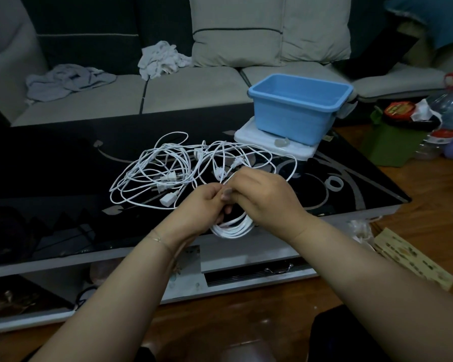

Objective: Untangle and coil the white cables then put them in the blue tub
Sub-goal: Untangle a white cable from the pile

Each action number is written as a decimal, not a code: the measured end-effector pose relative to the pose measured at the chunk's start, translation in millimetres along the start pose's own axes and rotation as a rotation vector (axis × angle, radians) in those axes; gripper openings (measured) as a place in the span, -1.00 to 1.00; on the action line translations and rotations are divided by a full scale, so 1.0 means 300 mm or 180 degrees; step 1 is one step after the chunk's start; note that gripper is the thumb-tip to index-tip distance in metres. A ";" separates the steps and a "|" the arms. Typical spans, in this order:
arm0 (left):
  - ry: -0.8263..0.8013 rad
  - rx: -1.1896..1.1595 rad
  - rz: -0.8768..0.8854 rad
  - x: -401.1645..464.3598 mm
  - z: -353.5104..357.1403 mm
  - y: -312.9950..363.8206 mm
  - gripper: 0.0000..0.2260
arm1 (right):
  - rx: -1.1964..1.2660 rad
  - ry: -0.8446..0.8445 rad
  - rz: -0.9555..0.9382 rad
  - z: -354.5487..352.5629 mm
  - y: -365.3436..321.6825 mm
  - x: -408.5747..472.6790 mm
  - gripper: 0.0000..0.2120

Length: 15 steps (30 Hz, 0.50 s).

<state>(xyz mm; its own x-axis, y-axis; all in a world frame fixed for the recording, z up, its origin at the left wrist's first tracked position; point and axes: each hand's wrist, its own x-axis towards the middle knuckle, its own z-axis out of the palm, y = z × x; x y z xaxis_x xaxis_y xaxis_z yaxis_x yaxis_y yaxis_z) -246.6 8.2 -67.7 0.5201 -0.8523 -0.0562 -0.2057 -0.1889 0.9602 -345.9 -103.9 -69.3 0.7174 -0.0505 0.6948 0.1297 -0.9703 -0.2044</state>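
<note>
Over the black desk (63, 163), both hands' grips clamped the half-wound coil (233, 228), left hand (207, 202), right hand (262, 192); next, more slack from the tangled cables (168, 165).

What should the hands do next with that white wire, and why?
Probably wind one more loop onto the coil that both hands, left and right, hold, because its cable still trails into the tangled cables on the table, and the blue tub looks empty.

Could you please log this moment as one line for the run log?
stage: coiling | left hand: holds coil | right hand: holds cable at coil | tangle: loose on table | tub: no cable visible inside
</note>
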 end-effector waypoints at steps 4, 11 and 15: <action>-0.0070 0.0025 0.0064 -0.003 -0.005 0.012 -0.82 | 0.0603 0.0048 0.0704 0.007 -0.006 0.005 -0.86; 0.0068 0.0335 0.0219 0.003 -0.004 0.016 -0.77 | 0.1168 0.0024 0.1738 0.006 -0.012 0.025 -0.87; 0.0155 0.0702 0.0346 0.004 -0.006 0.011 -0.78 | 0.1262 -0.0072 0.2034 0.003 -0.019 0.040 -0.84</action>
<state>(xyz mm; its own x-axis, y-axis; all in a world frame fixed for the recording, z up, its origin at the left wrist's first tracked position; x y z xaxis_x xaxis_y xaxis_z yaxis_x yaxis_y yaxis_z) -245.2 7.4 -64.3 0.5232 -0.8499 0.0626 -0.4359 -0.2038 0.8766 -337.4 -98.6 -60.4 0.7490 -0.5662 0.3441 -0.0829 -0.5954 -0.7991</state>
